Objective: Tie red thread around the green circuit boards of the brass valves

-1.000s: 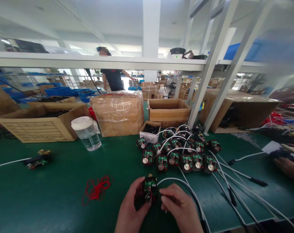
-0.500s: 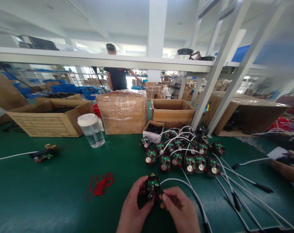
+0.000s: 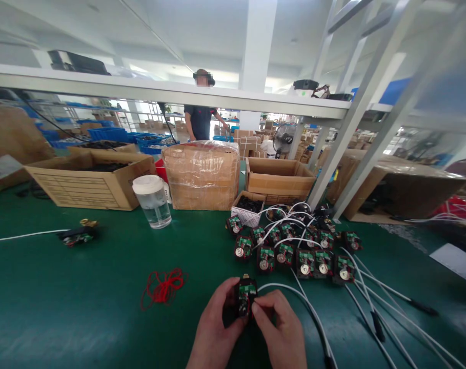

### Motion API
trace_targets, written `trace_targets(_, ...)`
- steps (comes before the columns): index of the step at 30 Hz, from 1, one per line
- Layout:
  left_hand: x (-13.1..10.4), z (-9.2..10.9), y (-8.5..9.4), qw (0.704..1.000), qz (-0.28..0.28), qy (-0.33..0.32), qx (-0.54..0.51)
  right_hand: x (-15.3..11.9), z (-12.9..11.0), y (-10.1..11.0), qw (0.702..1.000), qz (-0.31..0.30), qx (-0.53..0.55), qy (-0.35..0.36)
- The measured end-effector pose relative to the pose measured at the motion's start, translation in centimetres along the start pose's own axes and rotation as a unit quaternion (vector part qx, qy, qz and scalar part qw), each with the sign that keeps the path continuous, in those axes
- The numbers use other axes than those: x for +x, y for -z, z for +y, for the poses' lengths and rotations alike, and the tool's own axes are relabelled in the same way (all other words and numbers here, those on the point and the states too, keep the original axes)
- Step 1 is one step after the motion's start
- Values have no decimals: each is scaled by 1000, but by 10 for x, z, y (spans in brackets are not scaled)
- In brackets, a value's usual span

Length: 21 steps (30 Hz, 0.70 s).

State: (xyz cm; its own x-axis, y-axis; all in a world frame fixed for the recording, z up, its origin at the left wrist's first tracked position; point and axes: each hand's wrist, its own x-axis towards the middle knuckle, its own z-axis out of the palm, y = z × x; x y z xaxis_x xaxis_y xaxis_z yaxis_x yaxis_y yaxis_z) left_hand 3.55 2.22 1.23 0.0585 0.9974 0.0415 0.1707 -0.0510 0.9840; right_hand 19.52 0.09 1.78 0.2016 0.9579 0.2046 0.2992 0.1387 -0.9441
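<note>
Spanning the lower part of the head view, a green work surface (image 3: 113,328) is lit by a soft sheen. Along its back edge, a lined carton (image 3: 75,188), a clear jug (image 3: 156,205) with white lid, a wrapped carton (image 3: 202,179) and an open carton (image 3: 281,183) are lined up. A small box (image 3: 251,218) is filled with black parts (image 3: 250,204). Overhead, the bench is crossed by a white shelf (image 3: 233,99), carried by metal posts (image 3: 338,148). Behind: a person (image 3: 200,123) in dark top, a fan (image 3: 284,137), blue bins (image 3: 107,134).

Similar modules (image 3: 305,262) are grouped right of centre, a lone unit (image 3: 77,236) is set far left, and red wire (image 3: 165,287) is bundled between it and the hands.

Circuit module (image 3: 247,293) is held at front centre, green board up, clamped between thumb and fingers of the left hand (image 3: 216,323). Its right edge is met by the right hand (image 3: 281,323), thumb and fingertips pressed together; anything pinched there is hidden, can't tell. White cable (image 3: 282,287) is looped past the right hand.
</note>
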Motion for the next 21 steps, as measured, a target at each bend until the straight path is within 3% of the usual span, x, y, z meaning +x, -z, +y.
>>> trace_targets(9,0,13,0,1000,4,7,-12,-9,-3,-19,998,65,11,-15)
trace_targets(16,1,17,0,1000,-16,20,-14,-8,3,-26,991,64,86,-84)
trace_targets(21,0,13,1,1000,-8,28,5,-3,-1,-23,990,37,105,-86)
